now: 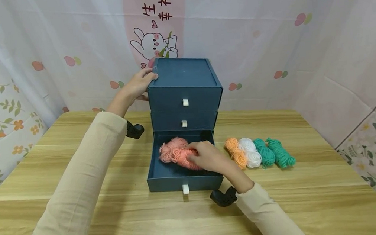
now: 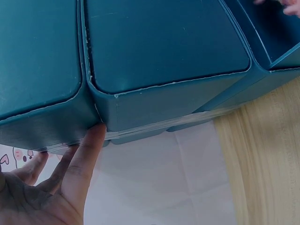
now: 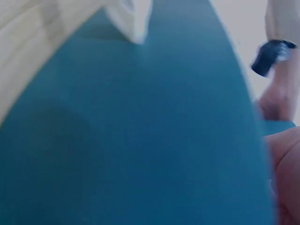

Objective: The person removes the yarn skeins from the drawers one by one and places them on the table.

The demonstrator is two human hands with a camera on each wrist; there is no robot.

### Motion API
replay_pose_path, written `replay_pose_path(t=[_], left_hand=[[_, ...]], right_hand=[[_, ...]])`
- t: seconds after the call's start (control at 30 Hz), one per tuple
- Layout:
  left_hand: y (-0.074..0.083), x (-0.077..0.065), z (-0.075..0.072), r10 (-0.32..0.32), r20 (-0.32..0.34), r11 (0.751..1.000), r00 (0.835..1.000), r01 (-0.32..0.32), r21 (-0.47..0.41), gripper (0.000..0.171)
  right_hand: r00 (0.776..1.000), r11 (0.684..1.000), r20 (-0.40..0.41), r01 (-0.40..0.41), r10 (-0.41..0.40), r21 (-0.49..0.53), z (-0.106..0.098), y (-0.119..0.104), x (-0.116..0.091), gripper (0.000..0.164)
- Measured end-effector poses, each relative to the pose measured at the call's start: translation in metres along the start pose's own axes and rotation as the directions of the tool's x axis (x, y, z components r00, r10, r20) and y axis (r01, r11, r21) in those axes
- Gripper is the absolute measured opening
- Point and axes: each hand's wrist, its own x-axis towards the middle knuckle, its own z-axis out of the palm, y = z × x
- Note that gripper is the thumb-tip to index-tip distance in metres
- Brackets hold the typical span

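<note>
1. At the upper left edge of the cabinet point(image 1: 186, 97), the left hand point(image 1: 139, 85) is rested; its fingers are seen spread in the left wrist view, with tips laid against the casing, probably so that the stack is steadied.
2. Below the cabinet's two upper drawers, the bottom drawer point(image 1: 167, 184) is pulled out towards the person, so its inside can be reached from above.
3. Inside it, on the left, a pale pink skein point(image 1: 168, 151) is lodged against a coral skein point(image 1: 183, 158).
4. The coral skein's right end is covered by the right hand point(image 1: 209, 156); yarn appears to be pinched between thumb and forefinger, likely for control. How the remaining fingers lie cannot be told.
5. Right of the cabinet, an orange skein point(image 1: 234, 152), a white skein point(image 1: 250, 153) and two green skeins point(image 1: 281, 152) are lined up side by side, seemingly for easy reach.
</note>
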Motion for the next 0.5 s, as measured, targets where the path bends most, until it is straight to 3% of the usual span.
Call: replay_pose_path(t=[0.13,0.3,0.5], left_hand=[[0.0,0.0,0.0,0.001,0.0,1.0,1.0,-0.001,0.004,0.062],[0.001,-0.002,0.0,-0.003,0.0,1.0,1.0,0.003,0.01,0.062],[0.001,-0.003,0.0,-0.009,0.006,1.0,1.0,0.009,0.017,0.062]], right_hand=[[1.0,0.993,-0.001,0.002,-0.002,0.119,-0.015,0.005,-0.005,0.026],[1.0,0.961,-0.013,0.003,0.001,0.277,-0.035,0.014,-0.012,0.025],[0.999,0.945,-0.026,-0.025,0.036,0.326,-0.06,0.033,-0.021,0.029]])
